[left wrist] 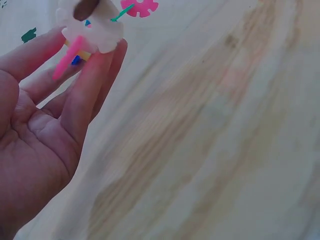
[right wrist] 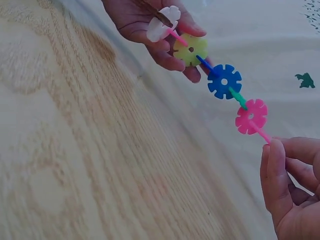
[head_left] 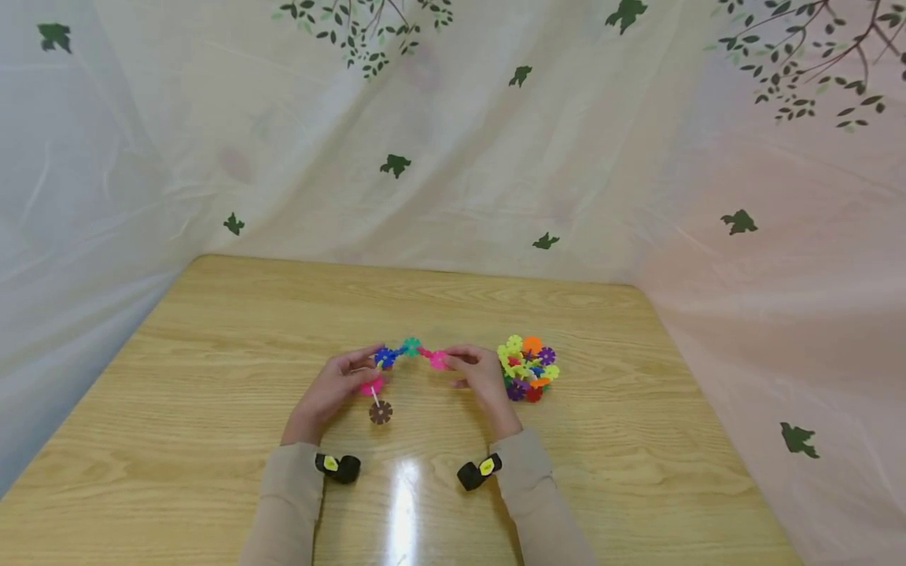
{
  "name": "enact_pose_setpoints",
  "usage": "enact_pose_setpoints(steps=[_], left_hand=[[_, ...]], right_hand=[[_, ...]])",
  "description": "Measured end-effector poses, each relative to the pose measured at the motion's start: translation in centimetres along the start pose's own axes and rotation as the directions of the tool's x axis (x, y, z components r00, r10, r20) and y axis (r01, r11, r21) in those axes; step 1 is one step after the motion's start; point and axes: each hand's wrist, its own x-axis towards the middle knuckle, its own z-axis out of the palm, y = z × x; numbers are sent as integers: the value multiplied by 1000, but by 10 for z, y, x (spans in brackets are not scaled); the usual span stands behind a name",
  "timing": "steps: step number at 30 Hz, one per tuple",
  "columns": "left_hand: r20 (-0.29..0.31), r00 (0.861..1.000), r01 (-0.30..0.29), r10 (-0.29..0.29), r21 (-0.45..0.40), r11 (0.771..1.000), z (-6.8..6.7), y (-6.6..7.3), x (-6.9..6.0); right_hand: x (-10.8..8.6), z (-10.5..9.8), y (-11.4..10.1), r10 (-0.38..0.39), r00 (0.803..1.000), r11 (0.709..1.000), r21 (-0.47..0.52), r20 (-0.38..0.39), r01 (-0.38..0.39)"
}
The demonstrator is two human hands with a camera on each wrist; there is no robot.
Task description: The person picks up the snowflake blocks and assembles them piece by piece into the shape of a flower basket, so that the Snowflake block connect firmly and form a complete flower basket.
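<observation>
A chain of notched plastic flower discs [head_left: 412,347] is stretched in an arc between both hands above the table. My left hand [head_left: 327,395] holds it near its left end, fingers around the white disc [right wrist: 158,33] and the yellow disc [right wrist: 191,49] in the right wrist view. A brown disc [head_left: 381,413] hangs at that end. Further along come a blue disc [right wrist: 217,80] and a pink disc [right wrist: 245,120], joined edge to edge at angles. Between thumb and fingertips, my right hand [head_left: 487,387] pinches the pink disc [head_left: 439,360] at the other end.
A heap of loose discs [head_left: 532,344] in several colours lies on the wooden table [head_left: 623,472], just right of my right hand. Pale cloth [head_left: 453,212] with leaf and bird prints hangs behind and beside the table. Black cameras [head_left: 347,469] are strapped to both wrists.
</observation>
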Motion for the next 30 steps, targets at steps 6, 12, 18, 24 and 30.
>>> enact_pose_setpoints(steps=[6, 12, 18, 24, 30], left_hand=[[35, 999, -39, 40, -26, 999, -1, 2, -2], [70, 997, -45, 45, -4, 999, -2, 2, -2], [87, 994, -67, 67, -4, 998, -3, 2, -3], [95, 993, -71, 69, 20, 997, -2, 2, -4], [84, 995, -56, 53, 41, 998, -3, 1, -4]], right_hand=[[-2, 2, 2, -8, 1000, 1000, 14, 9, 7], [-1, 2, 10, -2, 1000, 1000, 11, 15, 2], [-1, 3, 15, -6, 1000, 1000, 31, 26, 5], [-3, 2, 17, 3, 999, 999, 36, 38, -5], [-1, 0, 19, 18, 997, 999, 37, 72, -21]])
